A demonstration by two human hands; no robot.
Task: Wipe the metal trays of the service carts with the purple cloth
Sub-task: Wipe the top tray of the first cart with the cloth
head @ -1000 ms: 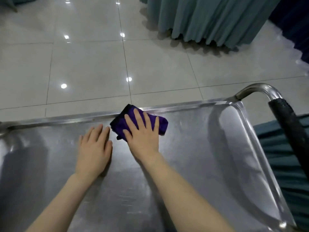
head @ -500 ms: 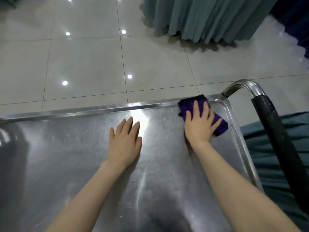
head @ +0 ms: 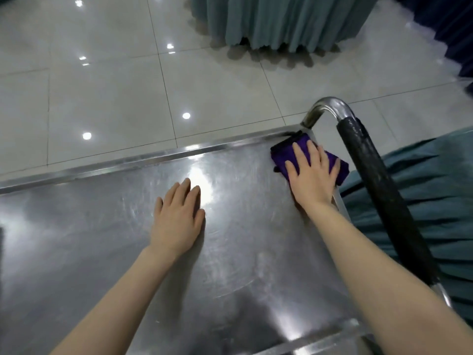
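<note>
We pressed our right hand point(head: 313, 175) flat, fingers spread, on the folded purple cloth point(head: 289, 152) in the far right corner of the metal tray point(head: 256, 252), beside the black-wrapped cart handle point(head: 378, 196). Our left hand point(head: 176, 216) lay open and empty, palm down, mid-tray

This looks like a banquet hall or hotel dining room. A steel service cart point(head: 230, 252) with a padded push handle point(head: 378, 201) stands on a glossy tiled floor point(head: 102, 98) that mirrors ceiling spotlights. Pleated teal table skirts point(head: 281, 21) hang to the floor, one just beside the cart.
</note>
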